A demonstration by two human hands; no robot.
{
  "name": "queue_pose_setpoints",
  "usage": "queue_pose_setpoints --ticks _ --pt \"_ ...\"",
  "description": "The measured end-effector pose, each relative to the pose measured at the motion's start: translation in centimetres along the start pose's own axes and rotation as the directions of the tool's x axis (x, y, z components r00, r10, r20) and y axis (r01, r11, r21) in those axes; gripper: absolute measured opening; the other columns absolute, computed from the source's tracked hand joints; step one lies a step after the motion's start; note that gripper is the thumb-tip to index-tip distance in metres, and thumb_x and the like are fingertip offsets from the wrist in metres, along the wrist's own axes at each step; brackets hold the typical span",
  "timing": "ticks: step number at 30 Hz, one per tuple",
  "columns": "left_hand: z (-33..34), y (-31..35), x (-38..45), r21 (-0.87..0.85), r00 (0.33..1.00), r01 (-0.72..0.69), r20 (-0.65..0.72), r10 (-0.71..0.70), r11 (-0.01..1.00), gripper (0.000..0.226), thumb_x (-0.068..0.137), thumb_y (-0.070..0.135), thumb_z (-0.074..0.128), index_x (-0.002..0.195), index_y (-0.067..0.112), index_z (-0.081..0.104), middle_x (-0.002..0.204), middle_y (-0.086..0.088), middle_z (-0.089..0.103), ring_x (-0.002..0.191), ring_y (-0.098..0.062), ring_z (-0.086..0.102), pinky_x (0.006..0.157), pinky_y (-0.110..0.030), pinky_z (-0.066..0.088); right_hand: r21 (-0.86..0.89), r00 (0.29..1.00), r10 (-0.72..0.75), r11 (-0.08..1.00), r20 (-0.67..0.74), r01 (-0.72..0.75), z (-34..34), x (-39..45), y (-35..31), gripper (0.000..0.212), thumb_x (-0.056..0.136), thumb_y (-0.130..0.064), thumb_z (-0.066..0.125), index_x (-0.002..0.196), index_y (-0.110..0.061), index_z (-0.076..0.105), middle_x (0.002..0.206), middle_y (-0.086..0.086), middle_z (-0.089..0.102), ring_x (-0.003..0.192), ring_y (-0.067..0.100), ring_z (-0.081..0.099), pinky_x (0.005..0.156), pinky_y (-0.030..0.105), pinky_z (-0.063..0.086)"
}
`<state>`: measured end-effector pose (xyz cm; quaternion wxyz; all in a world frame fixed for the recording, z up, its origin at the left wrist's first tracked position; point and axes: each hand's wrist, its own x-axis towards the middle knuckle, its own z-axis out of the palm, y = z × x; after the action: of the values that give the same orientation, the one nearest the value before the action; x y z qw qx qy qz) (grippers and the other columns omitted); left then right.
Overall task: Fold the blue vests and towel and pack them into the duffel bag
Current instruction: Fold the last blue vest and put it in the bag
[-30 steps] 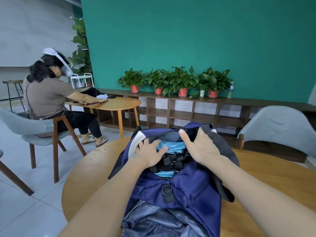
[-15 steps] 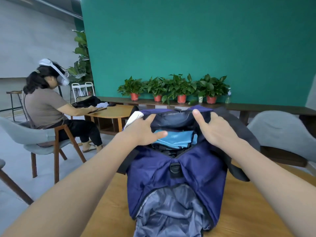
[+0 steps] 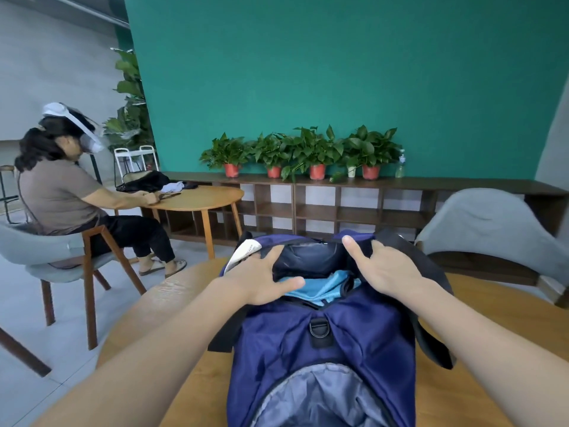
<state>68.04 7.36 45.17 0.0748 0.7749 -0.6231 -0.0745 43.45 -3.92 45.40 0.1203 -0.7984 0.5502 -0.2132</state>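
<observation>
- We see a dark blue duffel bag lying on the round wooden worktop, with its open top facing away from us.
- Our left hand rests on the left edge of the bag's opening. Its fingers are spread out and mostly straight, and the thumb points across the opening.
- Our right hand is on the right edge of the bag's opening. The first finger points up straight, and the other fingers are bent down onto the bag's cloth. We cannot tell if they are pinching the cloth or just pushing on it.
- Light blue cloth sits inside the bag, between our two hands. We cannot tell if it is a vest or the towel.
- A white tag sticks up at the bag's left edge, just beside our left hand.
- A black buckle ring sits on the bag's near side, below the opening.
- A gray chair stands to the right of the bag, past the worktop.
- Far behind the bag, green plants in red pots stand in a row on a long low shelf against a green wall.
- To the left of the bag, well apart from it, another person sits at a small round table and wears a white headset.
</observation>
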Motion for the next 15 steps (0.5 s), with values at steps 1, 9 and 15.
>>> queue_pose_setpoints --ticks 1,9,15 --pt "0.6 -0.1 0.1 -0.003 1.0 -0.017 -0.017 0.017 1.0 0.109 0.077 0.091 0.038 0.16 0.036 -0.006 0.16 -0.012 0.034 0.149 -0.03 0.03 0.118 -0.04 0.029 -0.014 1.0 -0.015 1.0 -0.017 0.015 0.5 0.0 0.2 0.103 0.083 -0.088 0.012 0.133 -0.007 0.053 0.133 0.019 0.06 0.124 0.034 0.054 0.102 0.041 0.039" --pt "4.7 -0.5 -1.1 -0.072 0.994 -0.108 0.003 0.108 0.992 0.099 0.083 0.088 0.033 0.155 0.044 -0.019 0.108 -0.01 0.072 0.107 -0.023 0.064 0.097 -0.035 0.047 -0.32 0.931 -0.338 0.875 0.137 0.364 3.1 -3.2 0.2 0.08 0.091 -0.076 -0.002 0.111 -0.029 0.06 0.104 0.008 0.069 0.117 0.027 0.059 0.112 0.039 0.03" --pt "5.5 -0.7 -2.7 -0.109 0.964 -0.259 -0.094 0.25 0.96 0.084 0.089 0.079 0.032 0.154 0.026 0.027 0.06 0.002 0.057 0.063 -0.006 0.053 0.073 -0.034 0.047 -0.203 0.898 -0.431 0.875 0.092 0.44 3.8 -3.4 2.3 0.085 0.082 -0.086 0.004 0.069 -0.02 0.055 0.07 -0.001 0.06 0.086 0.023 0.058 0.073 0.037 0.037"
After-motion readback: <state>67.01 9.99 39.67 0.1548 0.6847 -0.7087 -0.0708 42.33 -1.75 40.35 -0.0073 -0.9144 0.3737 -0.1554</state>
